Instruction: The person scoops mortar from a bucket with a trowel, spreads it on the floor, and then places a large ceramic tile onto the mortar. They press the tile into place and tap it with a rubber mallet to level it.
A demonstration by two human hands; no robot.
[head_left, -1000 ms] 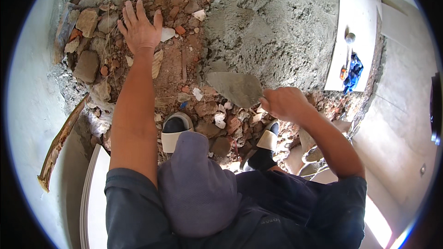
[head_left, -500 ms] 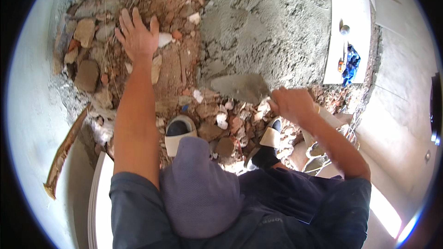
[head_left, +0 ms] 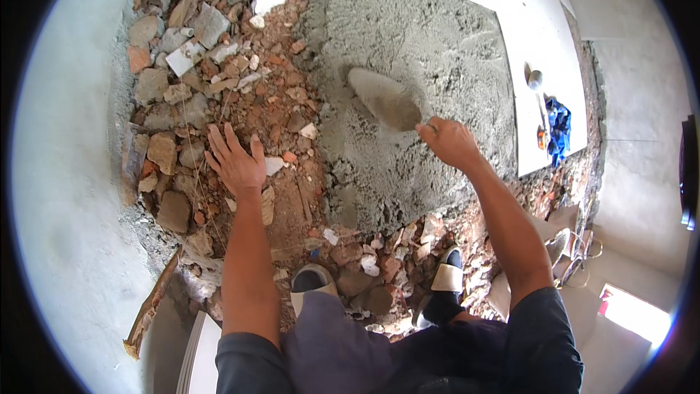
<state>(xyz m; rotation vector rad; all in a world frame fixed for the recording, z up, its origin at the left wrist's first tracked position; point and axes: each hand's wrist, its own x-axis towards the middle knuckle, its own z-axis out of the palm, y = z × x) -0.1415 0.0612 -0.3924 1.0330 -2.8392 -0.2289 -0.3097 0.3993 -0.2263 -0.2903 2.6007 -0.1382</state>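
Going left to right: the left hand (head_left: 239,166) is palm-down over the rubble (head_left: 208,69), fingers spread apart, not gripping anything; can't tell if it's taking weight. Next over, the trowel (head_left: 383,98) has its blade on the wet mortar (head_left: 445,36), with the right hand (head_left: 450,142) at its near end, fingers clamped on the handle. Looks like the smoothing step to me, surface still pretty rough. Next stroke probably wants a flattish blade, light pressure and overlapping passes.

No readable text, label, number or sign anywhere in view.
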